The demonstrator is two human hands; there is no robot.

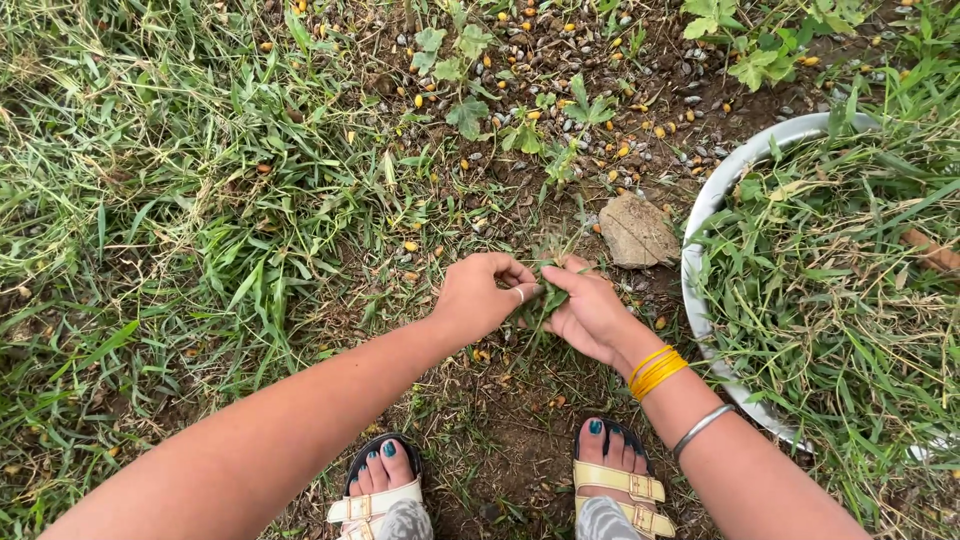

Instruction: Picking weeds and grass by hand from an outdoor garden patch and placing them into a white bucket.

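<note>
My left hand (480,295) and my right hand (590,312) meet low over the ground, both pinching the same small tuft of green grass (545,275) that grows from bare soil. The left hand wears a ring; its fingers curl around the blades. On the right wrist are yellow bangles (655,370) and a silver one (700,428). The tuft's roots are hidden by the fingers.
A white basin (712,195) heaped with cut grass sits at the right. A flat brown stone (636,230) lies just beyond my hands. Thick grass (180,220) covers the left; yellow and grey seeds litter the soil (590,90) ahead. My sandalled feet (385,490) stand below.
</note>
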